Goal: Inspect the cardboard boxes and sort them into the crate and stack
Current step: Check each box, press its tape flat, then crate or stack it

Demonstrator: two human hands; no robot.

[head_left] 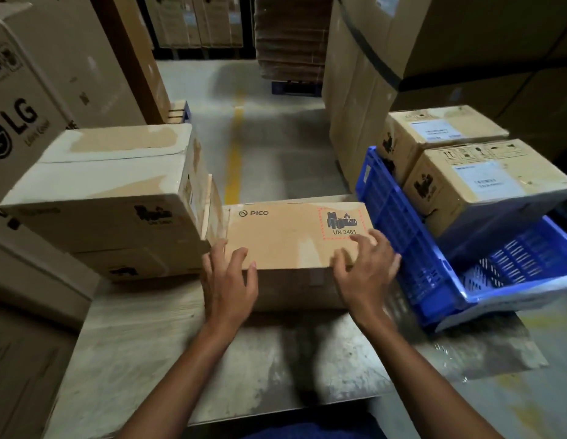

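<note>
A flat brown PICO box (pixel 291 232) with a UN 3481 battery label lies on the table in front of me. My left hand (pixel 228 280) rests on its near left corner, fingers spread. My right hand (pixel 366 267) lies over its near right corner, fingers apart and slightly blurred; neither hand clearly grips the box. To the left stands a stack of two cardboard boxes (pixel 117 185). On the right, a blue plastic crate (pixel 412 248) holds two cardboard boxes with white labels (pixel 484 182), (pixel 440 131).
The work table (pixel 180 359) has a worn grey top. Large LG cartons (pixel 25 122) stand at the left and tall cardboard cartons (pixel 386 74) at the right. A concrete aisle with a yellow line (pixel 234 153) runs ahead to a pallet of flat cardboard.
</note>
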